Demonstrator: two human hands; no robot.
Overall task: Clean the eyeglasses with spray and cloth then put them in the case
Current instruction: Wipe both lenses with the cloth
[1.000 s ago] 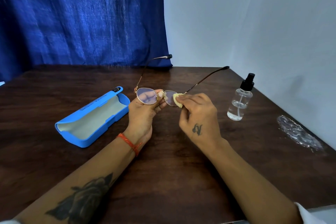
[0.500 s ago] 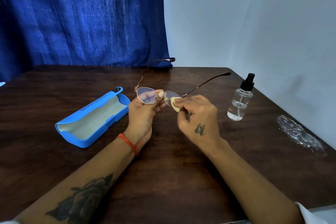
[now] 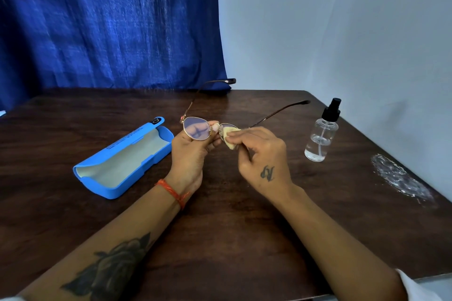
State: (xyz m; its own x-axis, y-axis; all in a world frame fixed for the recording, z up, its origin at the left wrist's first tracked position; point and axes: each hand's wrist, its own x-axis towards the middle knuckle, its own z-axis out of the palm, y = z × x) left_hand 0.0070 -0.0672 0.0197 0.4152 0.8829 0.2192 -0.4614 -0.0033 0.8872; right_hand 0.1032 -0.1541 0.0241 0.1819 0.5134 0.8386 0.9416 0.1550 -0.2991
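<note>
Thin gold-rimmed eyeglasses (image 3: 197,129) are held above the dark wooden table (image 3: 220,239), temples unfolded and pointing away from me. My left hand (image 3: 190,154) pinches the frame at the bridge, under the left lens. My right hand (image 3: 259,154) presses a small yellow cloth (image 3: 230,139) against the right lens, which the cloth mostly covers. A blue eyeglass case (image 3: 122,159) lies open on the table to the left of my hands. The clear spray bottle (image 3: 321,134) with a black pump stands upright to the right.
A crumpled clear plastic wrapper (image 3: 401,178) lies near the table's right edge. A blue curtain (image 3: 110,24) hangs behind the table, and a white wall (image 3: 342,32) runs along the back right.
My right hand has shifted the cloth slightly on the right lens, a small rubbing motion. The glasses tilted a little, their temples lower. The left hand holds still.
</note>
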